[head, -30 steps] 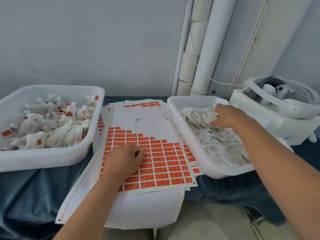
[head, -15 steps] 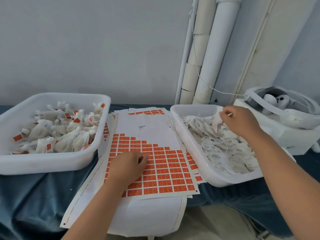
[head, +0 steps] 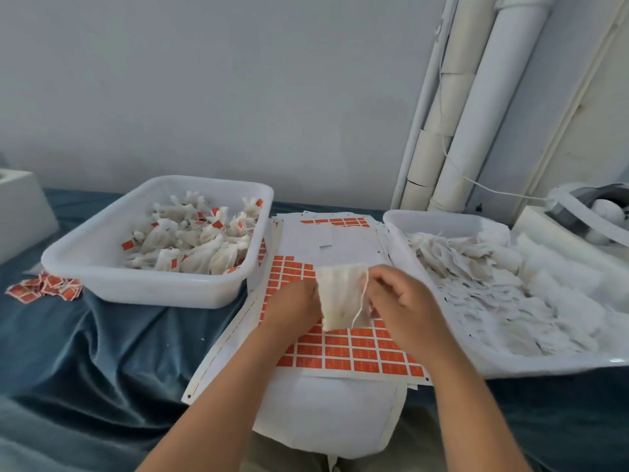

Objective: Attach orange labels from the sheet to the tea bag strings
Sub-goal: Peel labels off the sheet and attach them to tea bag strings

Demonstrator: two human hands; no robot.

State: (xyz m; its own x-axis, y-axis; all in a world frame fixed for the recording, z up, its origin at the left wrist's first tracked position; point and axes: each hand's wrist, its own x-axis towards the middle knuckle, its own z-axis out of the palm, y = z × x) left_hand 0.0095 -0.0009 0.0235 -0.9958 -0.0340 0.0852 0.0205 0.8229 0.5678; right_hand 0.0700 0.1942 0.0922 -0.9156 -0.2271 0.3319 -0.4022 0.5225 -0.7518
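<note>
I am now holding over the label sheet a tea bag just lifted from the right tub, my right hand pinching its top beside the string and my left hand, risen off the labels, gripping its other edge with curled fingers, ready for labelling.

Pale grey wall, white pipes, blue cloth over the table

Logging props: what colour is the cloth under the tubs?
Dark blue-teal cloth, clearest in the head view.

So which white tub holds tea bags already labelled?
The left tub: orange labels show among its tea bags; the right tub holds only plain white ones.
</note>
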